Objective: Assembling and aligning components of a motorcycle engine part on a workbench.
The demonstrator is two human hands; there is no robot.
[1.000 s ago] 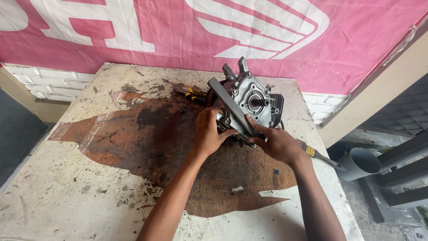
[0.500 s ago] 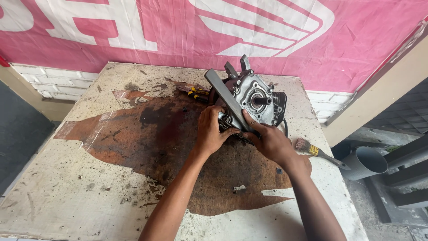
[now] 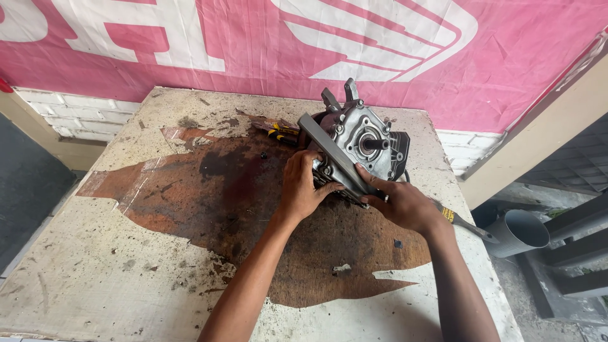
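Hands grip a grey cast-metal engine casing (image 3: 358,149) near the far right edge of the stained, worn desk (image 3: 95,278), left hand (image 3: 304,187) clasping its near side, right hand (image 3: 402,202) holding its lower edge.

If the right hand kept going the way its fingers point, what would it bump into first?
The right hand already has its fingers on the grey metal engine, pointing up and to the left along its flat edge. Going straight on, it would probably press into the engine itself, near the left hand. Depth is hard to judge.
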